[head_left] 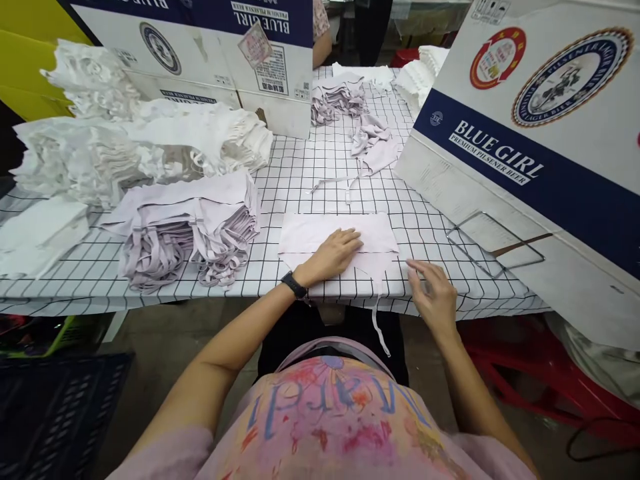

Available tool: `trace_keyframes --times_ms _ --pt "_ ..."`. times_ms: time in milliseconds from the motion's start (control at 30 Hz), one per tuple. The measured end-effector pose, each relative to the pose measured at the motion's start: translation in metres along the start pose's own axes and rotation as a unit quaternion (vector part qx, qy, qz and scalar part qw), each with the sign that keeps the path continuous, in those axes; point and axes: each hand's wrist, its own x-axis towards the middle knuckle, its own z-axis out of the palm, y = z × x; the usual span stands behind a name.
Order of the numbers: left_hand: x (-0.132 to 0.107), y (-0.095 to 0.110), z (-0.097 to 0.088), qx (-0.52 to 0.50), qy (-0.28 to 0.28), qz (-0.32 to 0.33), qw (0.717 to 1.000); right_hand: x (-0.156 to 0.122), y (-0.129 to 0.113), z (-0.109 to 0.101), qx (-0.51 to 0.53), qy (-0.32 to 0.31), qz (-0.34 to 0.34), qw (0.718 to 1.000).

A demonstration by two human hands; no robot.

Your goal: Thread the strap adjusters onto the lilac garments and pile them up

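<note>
A pale pink strapped garment [320,230] lies folded flat on the checked tablecloth in front of me. My left hand [340,252], with a black watch on its wrist, rests on it with fingers stretched out. One thin strap [379,323] of the garment hangs over the table's front edge. To the right of the cloth, my right hand [433,290] hovers near the edge, fingers loosely bent and nothing visible in them. On the left stands a neat stack of similar pale pink garments [195,207], straps bunched at the front.
White fabric bundles [195,137] are heaped behind the stack. Two printed beer cartons [235,87] flank the checked tablecloth [295,170], the right carton [480,153] leaning close. A loose strapped piece [375,147] and another pile [337,100] lie farther back. A person's arm [321,40] shows beyond.
</note>
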Motion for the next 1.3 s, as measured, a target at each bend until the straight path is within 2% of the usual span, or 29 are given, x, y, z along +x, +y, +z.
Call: trace_keyframes --times_ms 67,167,300,400,500,600,700,800,933,1100,1300 --pt "0.011 0.012 0.007 0.007 -0.026 0.019 0.999 -0.025 -0.013 0.001 0.047 -0.002 0.069 0.997" --pt "0.032 0.026 0.017 0.022 -0.066 0.041 0.997 -0.052 -0.024 0.007 0.126 -0.025 0.179 0.975" --pt "0.053 0.039 0.026 0.033 -0.1 0.046 0.993 -0.065 -0.022 0.011 0.144 0.009 0.263 0.954" --pt "0.056 0.043 0.028 0.028 -0.104 0.048 0.993 -0.067 -0.014 0.018 0.148 -0.039 0.286 0.946" --pt "0.051 0.045 0.028 0.021 -0.095 0.046 0.994 -0.067 -0.012 0.033 0.198 -0.09 0.272 0.937" --pt "0.043 0.045 0.031 0.018 -0.098 0.05 0.994 -0.067 -0.019 0.049 0.27 -0.107 0.277 0.916" --pt "0.035 0.044 0.036 0.03 -0.103 0.055 0.993 -0.065 -0.028 0.053 0.314 -0.112 0.289 0.897" --pt "0.032 0.042 0.04 0.043 -0.095 0.06 0.993 -0.069 -0.032 0.038 0.306 -0.117 0.277 0.903" --pt "0.031 0.041 0.043 0.055 -0.078 0.065 0.993 -0.089 -0.029 -0.002 0.237 -0.166 0.257 0.922" --pt "0.031 0.04 0.047 0.052 -0.061 0.062 0.995 -0.121 -0.038 -0.052 0.188 -0.23 0.276 0.914" --pt "0.032 0.036 0.053 0.027 -0.054 0.066 0.996 -0.137 -0.062 -0.081 0.173 -0.227 0.32 0.903"
